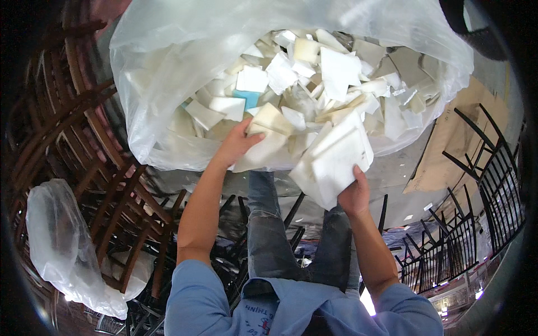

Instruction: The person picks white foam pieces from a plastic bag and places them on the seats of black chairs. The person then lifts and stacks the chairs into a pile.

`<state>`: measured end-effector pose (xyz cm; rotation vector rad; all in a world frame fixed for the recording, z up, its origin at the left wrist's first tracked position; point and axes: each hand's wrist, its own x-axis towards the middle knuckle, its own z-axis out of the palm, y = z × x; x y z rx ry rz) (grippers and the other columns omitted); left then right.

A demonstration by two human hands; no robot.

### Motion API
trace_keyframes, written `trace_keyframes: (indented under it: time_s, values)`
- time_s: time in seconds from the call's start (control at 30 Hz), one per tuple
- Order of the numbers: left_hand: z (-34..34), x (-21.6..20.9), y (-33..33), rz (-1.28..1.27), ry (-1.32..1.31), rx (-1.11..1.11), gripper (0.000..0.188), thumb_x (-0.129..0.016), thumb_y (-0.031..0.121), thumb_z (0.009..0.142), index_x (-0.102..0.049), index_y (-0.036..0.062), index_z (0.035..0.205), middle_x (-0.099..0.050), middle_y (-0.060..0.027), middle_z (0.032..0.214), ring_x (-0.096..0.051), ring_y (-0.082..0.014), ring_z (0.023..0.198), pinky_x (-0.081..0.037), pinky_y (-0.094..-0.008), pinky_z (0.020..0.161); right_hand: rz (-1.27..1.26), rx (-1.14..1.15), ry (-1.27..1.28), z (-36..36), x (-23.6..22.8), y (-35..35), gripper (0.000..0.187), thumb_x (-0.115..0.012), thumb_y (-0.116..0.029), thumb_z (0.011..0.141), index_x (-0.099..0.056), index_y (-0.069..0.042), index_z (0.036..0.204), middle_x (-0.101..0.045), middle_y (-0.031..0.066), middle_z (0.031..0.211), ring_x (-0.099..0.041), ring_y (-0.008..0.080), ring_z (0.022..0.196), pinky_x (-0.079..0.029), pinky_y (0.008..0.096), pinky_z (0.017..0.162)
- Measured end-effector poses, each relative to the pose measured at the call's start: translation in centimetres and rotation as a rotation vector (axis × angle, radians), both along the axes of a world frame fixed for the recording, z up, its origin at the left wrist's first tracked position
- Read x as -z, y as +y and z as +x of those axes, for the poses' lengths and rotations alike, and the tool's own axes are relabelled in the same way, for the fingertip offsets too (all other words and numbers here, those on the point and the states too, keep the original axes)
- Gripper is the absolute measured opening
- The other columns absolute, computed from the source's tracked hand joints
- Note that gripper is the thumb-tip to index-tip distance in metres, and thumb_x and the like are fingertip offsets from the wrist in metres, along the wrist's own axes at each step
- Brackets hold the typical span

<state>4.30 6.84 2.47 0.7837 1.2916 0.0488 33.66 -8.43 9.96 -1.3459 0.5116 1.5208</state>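
Note:
A large translucent plastic bag (168,45) lies wide at its mouth, full of cut white and cream foam pieces (342,70). Among them shows one light-blue piece (245,97). At the bag's near edge, my left hand (238,144) grips a cream foam sheet (263,147) between thumb and fingers; most of those fingers are hidden behind it. To the right, my right hand (355,193) holds a small stack of white foam sheets (335,159), tilted, its upper end over the bag's near rim. The thumb presses on the stack's right side.
Stacked brown wooden frames (106,185) stand on the left, with a crumpled clear plastic bag (59,241) hanging by them. Black slatted chairs (501,185) are at the right. A flattened cardboard sheet (454,145) lies on the grey floor (392,182) beside the bag.

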Motion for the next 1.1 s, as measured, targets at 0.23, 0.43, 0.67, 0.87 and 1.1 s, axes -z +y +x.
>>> trace_keyframes:
  time_s: [0.23,0.43,0.67,0.87,1.1]
  values:
    - [7.1,-0.6,-6.5,-0.091,-0.109,-0.323,0.045,-0.069,0.026,0.097,-0.056,-0.0009,0.131,-0.069,-0.0124,0.119,-0.064,-0.0172,0.107,-0.052,-0.0319,0.091,0.005,0.017,-0.002,-2.1,1.1,1.8,0.065,-0.062,-0.032,0.096,-0.039,-0.004,0.15,-0.052,0.0107,0.146,-0.048,0.0278,0.136,-0.033,0.0455,0.117]
    - [7.1,0.0,-3.7,-0.234,-0.073,0.191,0.044,-0.065,0.032,0.097,-0.062,0.002,0.129,-0.068,-0.0149,0.126,-0.064,-0.0206,0.11,-0.049,-0.0351,0.094,-0.09,0.061,-0.197,-1.8,1.9,1.6,0.05,-0.064,-0.02,0.096,-0.05,0.005,0.137,-0.058,0.0141,0.137,-0.055,0.0265,0.127,-0.039,0.0421,0.111]
    - [-5.4,10.8,4.3,0.876,0.89,0.712,0.043,-0.07,0.012,0.083,-0.062,0.0109,0.126,-0.057,-0.0148,0.135,-0.048,-0.0338,0.133,-0.04,-0.0488,0.11,-0.1,-0.188,-0.289,1.4,1.9,-1.7,0.049,-0.061,-0.021,0.099,-0.05,0.004,0.139,-0.06,0.0136,0.135,-0.058,0.0245,0.123,-0.043,0.0408,0.108]
    - [-6.4,12.0,4.1,0.479,0.826,1.111,0.037,-0.065,0.012,0.083,-0.067,0.0123,0.12,-0.062,-0.0148,0.13,-0.048,-0.0341,0.132,-0.039,-0.0516,0.109,-0.092,-0.174,-0.287,0.8,1.8,-2.7,0.038,-0.064,-0.018,0.098,-0.058,0.003,0.129,-0.066,0.0114,0.126,-0.062,0.0226,0.116,-0.046,0.0379,0.105]
    - [-7.7,9.9,0.1,0.295,0.602,1.189,0.025,-0.057,0.009,0.087,-0.072,0.0106,0.107,-0.071,-0.016,0.108,-0.057,-0.0352,0.123,-0.047,-0.0507,0.1,-0.096,-0.181,-0.283,0.4,1.0,-2.7,0.039,-0.066,-0.017,0.097,-0.058,0.003,0.129,-0.066,0.0112,0.126,-0.062,0.0218,0.116,-0.046,0.0381,0.104]
